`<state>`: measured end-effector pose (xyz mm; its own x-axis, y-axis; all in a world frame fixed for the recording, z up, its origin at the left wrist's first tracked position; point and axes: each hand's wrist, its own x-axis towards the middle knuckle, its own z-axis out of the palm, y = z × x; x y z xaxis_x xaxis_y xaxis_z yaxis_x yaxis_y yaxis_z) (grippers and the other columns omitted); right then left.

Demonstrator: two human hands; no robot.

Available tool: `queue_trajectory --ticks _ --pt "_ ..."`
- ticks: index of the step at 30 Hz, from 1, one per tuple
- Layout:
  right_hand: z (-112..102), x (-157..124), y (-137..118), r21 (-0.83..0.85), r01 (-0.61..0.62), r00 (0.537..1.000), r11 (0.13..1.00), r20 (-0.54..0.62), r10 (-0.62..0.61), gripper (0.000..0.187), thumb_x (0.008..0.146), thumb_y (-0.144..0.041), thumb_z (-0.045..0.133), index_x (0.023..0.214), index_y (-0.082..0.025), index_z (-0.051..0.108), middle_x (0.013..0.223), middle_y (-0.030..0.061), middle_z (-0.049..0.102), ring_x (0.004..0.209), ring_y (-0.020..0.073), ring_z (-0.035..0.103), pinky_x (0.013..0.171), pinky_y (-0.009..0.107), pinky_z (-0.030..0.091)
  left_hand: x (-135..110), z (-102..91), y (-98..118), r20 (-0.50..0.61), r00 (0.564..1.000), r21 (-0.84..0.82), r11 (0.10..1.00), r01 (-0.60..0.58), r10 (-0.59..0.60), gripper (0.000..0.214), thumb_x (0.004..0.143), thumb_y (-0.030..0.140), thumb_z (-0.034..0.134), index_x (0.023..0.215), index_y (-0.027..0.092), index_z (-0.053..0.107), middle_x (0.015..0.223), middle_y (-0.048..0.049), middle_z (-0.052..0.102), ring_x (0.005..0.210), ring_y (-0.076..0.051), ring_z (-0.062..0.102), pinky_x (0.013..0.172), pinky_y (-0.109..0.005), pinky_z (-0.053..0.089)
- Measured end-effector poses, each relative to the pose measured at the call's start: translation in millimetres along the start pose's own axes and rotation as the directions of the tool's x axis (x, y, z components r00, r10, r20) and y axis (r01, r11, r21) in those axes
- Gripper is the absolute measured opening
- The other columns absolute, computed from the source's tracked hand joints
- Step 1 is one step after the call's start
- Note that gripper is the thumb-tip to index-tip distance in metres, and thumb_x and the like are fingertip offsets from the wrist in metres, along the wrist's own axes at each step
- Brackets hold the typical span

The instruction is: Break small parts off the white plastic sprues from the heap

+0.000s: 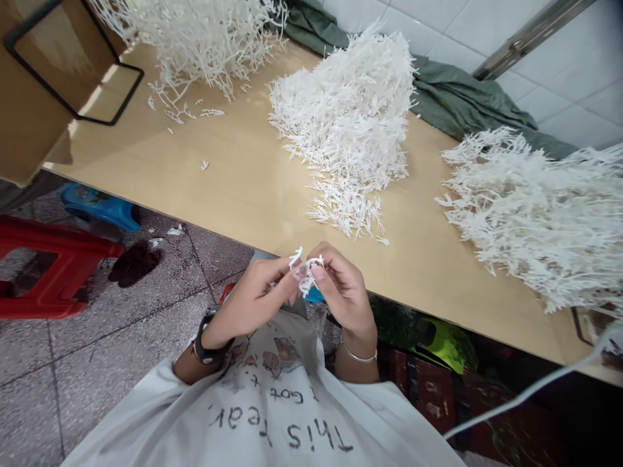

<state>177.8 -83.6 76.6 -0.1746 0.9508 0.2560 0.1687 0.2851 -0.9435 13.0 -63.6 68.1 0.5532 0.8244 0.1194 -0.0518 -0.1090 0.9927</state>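
Observation:
My left hand [253, 298] and my right hand [343, 288] meet in front of my chest, just below the near edge of the wooden table [233, 175]. Both pinch one small white branched plastic piece [305, 271] between fingertips and thumbs. A black watch sits on my left wrist, a thin bracelet on my right. The nearest heap of white plastic pieces [348, 123] lies on the table straight ahead of my hands.
Two more heaps of white pieces lie at the back left [195, 32] and at the right [545, 207]. A cardboard box [34, 84] stands at the left. Green cloth [457, 97] lies along the tiled wall. A red stool [53, 266] stands on the floor.

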Motion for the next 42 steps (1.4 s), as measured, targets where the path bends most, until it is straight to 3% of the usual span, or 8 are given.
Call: queue_trajectory --ticks 6,10,15,25,29,32,38,42 --pt "-1 -6 0 0.244 -0.195 0.965 0.95 0.22 0.142 0.04 0.092 -0.044 0.051 0.063 -0.018 0.048 0.05 -0.0047 0.039 0.043 0.0065 0.032 0.043 0.022 0.025 3 -1.3 -11 0.545 0.834 -0.613 0.639 0.465 -0.084 0.055 0.087 0.053 0.055 0.048 0.017 0.037 0.036 0.0075 0.033 0.028 -0.005 0.035 0.042 -0.021 0.049" --pt "12 -14 7 0.499 -0.271 0.959 0.823 0.211 0.188 0.045 0.087 -0.053 0.053 0.056 -0.02 0.046 0.041 -0.0058 0.037 0.032 0.0059 0.025 0.033 0.023 0.016 2 14.9 -15 0.48 0.866 -0.744 0.587 0.319 0.138 0.061 0.09 0.045 0.054 0.04 0.016 0.034 0.029 0.0038 0.035 0.023 -0.005 0.037 0.034 -0.015 0.042" --pt "31 -13 11 0.68 0.057 0.99 0.731 0.055 -0.129 0.048 0.084 -0.039 0.054 0.044 -0.02 0.036 0.033 -0.0048 0.035 0.027 0.0054 0.028 0.033 0.021 0.017 -5 32.9 -16 0.323 0.872 -0.873 0.472 0.125 0.368 0.059 0.093 0.033 0.048 0.037 0.016 0.038 0.027 0.0012 0.038 0.022 -0.005 0.036 0.03 -0.015 0.037" --pt "25 -5 0 0.901 0.125 0.987 0.415 -0.07 -0.146 0.04 0.095 -0.034 0.042 0.058 -0.022 0.035 0.036 -0.0134 0.011 0.025 0.0022 0.007 0.029 0.015 0.016 -9 25.9 -8 0.165 0.931 -0.873 0.487 -0.016 0.326 0.071 0.085 0.051 0.056 0.032 0.021 0.02 0.018 0.0045 0.024 0.013 -0.009 0.029 0.021 -0.022 0.035" --pt "8 1 2 0.561 0.299 0.942 0.772 -0.305 -0.144 0.046 0.093 -0.04 0.048 0.055 -0.021 0.031 0.038 -0.0112 0.018 0.026 0.0039 0.012 0.029 0.018 0.016 -12 21.8 -6 0.022 0.979 -0.636 0.758 -0.143 0.203 0.059 0.092 0.044 0.048 0.04 0.019 0.038 0.029 0.0032 0.037 0.025 -0.008 0.04 0.029 -0.02 0.037" --pt "-22 17 11 -0.112 0.082 0.852 0.99 -0.507 -0.128 0.05 0.086 -0.044 0.06 0.05 -0.019 0.036 0.043 -0.0071 0.029 0.037 0.0061 0.025 0.04 0.022 0.021 -11 21.8 -3 -0.096 0.99 -0.407 0.904 -0.13 0.099 0.052 0.094 0.05 0.043 0.053 0.018 0.05 0.042 0.0022 0.045 0.034 -0.007 0.042 0.034 -0.02 0.035" --pt "-70 50 40 -0.754 -0.503 0.839 0.422 -0.544 0.027 0.036 0.083 -0.045 0.06 0.063 -0.018 0.048 0.06 -0.001 0.043 0.055 0.0124 0.036 0.058 0.028 0.028 -5 22.9 -5 -0.184 0.981 -0.327 0.937 -0.125 0.067 0.043 0.098 0.042 0.039 0.064 0.017 0.047 0.05 0.0048 0.043 0.039 -0.004 0.037 0.039 -0.018 0.032" --pt "-58 43 34 -0.643 -0.28 0.852 0.713 -0.508 -0.124 0.03 0.087 -0.048 0.056 0.092 -0.019 0.053 0.083 0.0034 0.053 0.07 0.0148 0.048 0.064 0.028 0.038 0 21.6 -7 -0.143 0.989 -0.366 0.926 -0.092 0.042 0.034 0.098 0.04 0.042 0.071 0.019 0.043 0.053 0.007 0.041 0.039 -0.004 0.036 0.039 -0.017 0.034"
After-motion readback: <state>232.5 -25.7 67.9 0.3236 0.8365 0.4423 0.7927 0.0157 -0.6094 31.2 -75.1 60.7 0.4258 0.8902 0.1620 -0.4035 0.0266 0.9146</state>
